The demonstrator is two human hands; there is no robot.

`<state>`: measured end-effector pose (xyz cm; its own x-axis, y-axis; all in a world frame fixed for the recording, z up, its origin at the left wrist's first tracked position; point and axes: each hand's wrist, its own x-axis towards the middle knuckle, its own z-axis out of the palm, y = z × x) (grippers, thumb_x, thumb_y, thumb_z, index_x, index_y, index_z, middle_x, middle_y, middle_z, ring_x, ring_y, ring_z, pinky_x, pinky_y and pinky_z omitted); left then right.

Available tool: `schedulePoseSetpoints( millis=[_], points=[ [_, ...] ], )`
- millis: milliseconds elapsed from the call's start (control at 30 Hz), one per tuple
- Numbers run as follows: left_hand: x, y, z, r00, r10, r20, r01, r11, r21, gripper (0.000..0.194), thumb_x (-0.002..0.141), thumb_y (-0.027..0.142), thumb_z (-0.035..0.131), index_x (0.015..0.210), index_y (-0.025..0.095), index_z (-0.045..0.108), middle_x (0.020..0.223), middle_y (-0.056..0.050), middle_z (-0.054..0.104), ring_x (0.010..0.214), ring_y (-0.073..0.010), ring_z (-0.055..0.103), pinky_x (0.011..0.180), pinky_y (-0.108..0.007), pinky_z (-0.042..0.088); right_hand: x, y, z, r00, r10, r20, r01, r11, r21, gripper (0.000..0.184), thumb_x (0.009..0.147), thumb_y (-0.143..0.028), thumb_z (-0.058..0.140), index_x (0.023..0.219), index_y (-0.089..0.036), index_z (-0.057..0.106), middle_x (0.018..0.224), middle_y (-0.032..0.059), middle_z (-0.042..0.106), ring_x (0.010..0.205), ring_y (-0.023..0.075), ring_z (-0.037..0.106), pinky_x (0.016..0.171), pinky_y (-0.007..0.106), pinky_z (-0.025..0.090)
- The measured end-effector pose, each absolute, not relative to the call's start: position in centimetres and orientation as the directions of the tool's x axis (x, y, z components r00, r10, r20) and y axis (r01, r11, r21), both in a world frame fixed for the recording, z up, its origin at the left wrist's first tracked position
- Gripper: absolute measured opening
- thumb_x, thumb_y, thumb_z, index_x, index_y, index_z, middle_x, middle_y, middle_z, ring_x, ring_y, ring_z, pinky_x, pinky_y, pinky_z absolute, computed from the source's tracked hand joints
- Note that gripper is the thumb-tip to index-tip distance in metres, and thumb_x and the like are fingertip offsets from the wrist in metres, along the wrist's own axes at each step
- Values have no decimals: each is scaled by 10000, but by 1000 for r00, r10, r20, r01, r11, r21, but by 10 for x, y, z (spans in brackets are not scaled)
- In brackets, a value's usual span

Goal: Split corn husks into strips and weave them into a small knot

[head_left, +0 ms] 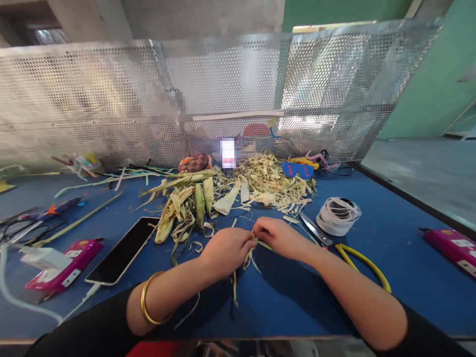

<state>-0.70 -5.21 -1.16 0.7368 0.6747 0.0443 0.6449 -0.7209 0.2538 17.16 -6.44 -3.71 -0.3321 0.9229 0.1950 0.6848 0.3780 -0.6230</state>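
Observation:
My left hand and my right hand meet over the middle of the blue table, fingertips almost touching. Both are closed in a pinch on thin corn husk strips, whose pale ends hang down and stick out beneath the fingers. The exact grip point is hidden by the fingers. A fine thread curves just beyond them. Scissors with yellow handles lie to the right of my right hand. Whole corn husks and a heap of shredded husk lie beyond both hands.
A spool of white cord stands on the right, with a magenta power strip farther out. Leftward lie a charging phone, another magenta power strip and cables. A lit phone stands before the perforated metal screen.

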Motion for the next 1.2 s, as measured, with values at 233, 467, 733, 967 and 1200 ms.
schedulePoseSetpoints(
  millis=[233,467,733,967,1200],
  points=[
    [-12,-28,-12,721,692,28,662,-701,266,166,782,183,570,895,217,686,796,0,684,758,-147,613,675,-219,417,173,-69,-38,-367,908,200,703,412,-580,170,808,-55,465,842,-168,588,857,54,634,786,165,573,711,263,419],
    [-14,-11,-4,768,641,17,626,-755,193,122,776,231,563,733,214,676,712,0,639,710,-153,578,611,-227,380,173,-74,-35,-416,888,197,676,447,-586,163,821,-48,446,835,-172,550,865,52,599,793,157,559,714,260,426],
    [-13,-2,-21,697,705,-130,457,-297,839,196,712,351,606,668,160,612,575,28,565,527,-98,506,503,-198,373,172,-77,-29,-467,869,161,645,460,-610,167,851,-66,418,782,-189,508,816,22,550,734,141,510,666,249,398],
    [-11,-9,-25,671,676,-305,311,116,943,227,684,367,639,648,155,565,488,35,545,420,-75,483,412,-183,375,169,-79,-26,-452,880,144,639,433,-636,178,873,-86,428,743,-193,488,798,11,539,730,138,502,658,248,394],
    [-10,-12,-24,702,620,-350,246,250,936,266,730,378,622,701,158,477,777,-30,678,454,-82,587,382,-174,402,170,-81,-26,-465,877,120,624,420,-659,131,883,-126,461,790,-190,528,933,44,546,814,147,535,746,293,435]
  ],
)
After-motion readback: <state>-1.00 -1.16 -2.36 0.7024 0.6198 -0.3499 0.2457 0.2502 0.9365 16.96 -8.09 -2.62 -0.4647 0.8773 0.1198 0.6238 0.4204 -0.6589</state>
